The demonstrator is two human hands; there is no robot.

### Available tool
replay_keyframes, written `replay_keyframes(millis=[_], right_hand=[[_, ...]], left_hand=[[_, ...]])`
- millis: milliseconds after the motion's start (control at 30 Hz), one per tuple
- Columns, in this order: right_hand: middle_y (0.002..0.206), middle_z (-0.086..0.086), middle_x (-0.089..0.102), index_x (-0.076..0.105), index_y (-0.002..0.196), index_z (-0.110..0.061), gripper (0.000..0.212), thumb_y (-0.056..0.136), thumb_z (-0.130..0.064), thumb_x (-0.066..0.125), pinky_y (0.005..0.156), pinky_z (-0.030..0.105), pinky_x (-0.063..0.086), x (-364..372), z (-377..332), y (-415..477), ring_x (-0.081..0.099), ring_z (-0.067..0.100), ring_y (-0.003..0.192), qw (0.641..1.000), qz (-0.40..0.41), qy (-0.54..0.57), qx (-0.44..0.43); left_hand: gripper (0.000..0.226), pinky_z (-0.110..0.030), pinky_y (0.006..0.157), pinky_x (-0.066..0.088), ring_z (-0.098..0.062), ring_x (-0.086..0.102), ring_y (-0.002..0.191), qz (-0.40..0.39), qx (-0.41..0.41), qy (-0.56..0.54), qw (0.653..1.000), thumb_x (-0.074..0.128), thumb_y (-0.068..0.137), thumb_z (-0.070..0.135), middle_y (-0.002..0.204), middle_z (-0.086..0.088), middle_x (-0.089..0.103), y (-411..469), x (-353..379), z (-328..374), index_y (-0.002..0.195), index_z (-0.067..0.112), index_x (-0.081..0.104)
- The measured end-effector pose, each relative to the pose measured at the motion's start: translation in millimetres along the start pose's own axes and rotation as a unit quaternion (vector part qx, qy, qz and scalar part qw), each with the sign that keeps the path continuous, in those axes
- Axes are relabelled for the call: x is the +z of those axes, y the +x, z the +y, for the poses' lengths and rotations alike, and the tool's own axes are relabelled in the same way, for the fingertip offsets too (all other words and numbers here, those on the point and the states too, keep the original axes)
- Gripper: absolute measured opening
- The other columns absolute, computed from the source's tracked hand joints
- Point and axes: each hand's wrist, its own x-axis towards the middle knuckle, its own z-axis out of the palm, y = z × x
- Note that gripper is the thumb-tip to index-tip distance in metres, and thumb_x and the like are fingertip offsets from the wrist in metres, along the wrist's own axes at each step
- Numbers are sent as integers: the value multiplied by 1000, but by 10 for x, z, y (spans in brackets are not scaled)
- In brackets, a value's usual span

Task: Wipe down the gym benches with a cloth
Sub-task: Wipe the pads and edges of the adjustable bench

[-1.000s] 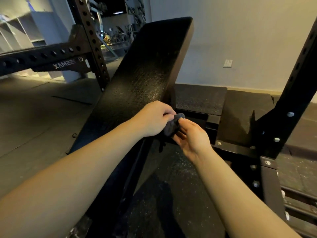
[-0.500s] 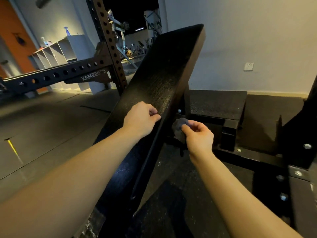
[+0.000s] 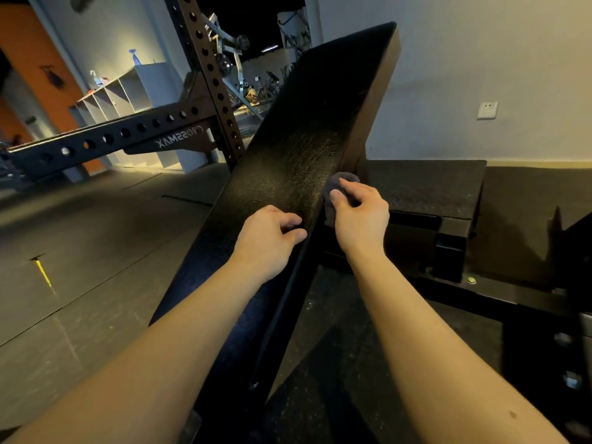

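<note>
The right hand [image 3: 358,219] pinches the bunched grey cloth [image 3: 340,186] between thumb and curled fingers against the right edge of the inclined black bench [image 3: 304,136]. It lies at one o'clock from the left hand [image 3: 269,240], which rests on the pad, fingers curled on nothing. Being a small wad on the edge, the cloth could slip off sideways on a stroke toward twelve o'clock, leaving most of the textured top unwiped.
</note>
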Motion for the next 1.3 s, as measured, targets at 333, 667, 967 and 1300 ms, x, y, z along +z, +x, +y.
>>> replay_keyframes(millis=[333, 667, 967, 1300], right_hand=[[98, -8, 67, 77, 103, -15, 13, 89, -14, 76, 85, 13, 48, -28, 282, -871, 62, -1, 95, 998, -13, -23, -48], [107, -11, 68, 76, 114, -20, 20, 95, -21, 69, 92, 6, 43, 62, 124, -253, 61, -1, 100, 998, 57, 7, 22], [124, -11, 53, 64, 135, -15, 39, 98, -24, 68, 84, -8, 30, 33, 203, -308, 49, -1, 116, 999, -26, -24, 12], [111, -2, 64, 74, 118, -14, 24, 94, -15, 71, 96, 19, 44, 0, 258, -488, 60, 8, 106, 998, -6, -66, -22]], left_hand=[[32, -6, 87, 40, -1, 57, 94, 27, 9, -34, 999, 74, 92, 22, 111, 8, 63, -75, 34, -61, 124, 22, 73], [23, -3, 75, 40, 1, 57, 90, 62, -23, -71, 995, 75, 91, 22, 107, 14, 59, -396, 101, -191, 114, 26, 75], [35, -8, 82, 41, -3, 58, 95, 38, -16, -86, 995, 73, 93, 22, 119, 13, 53, -428, 121, -255, 128, 27, 70], [35, -27, 94, 47, 0, 58, 95, 22, -28, -78, 996, 73, 93, 24, 120, 12, 54, -411, 82, -213, 127, 30, 69]])
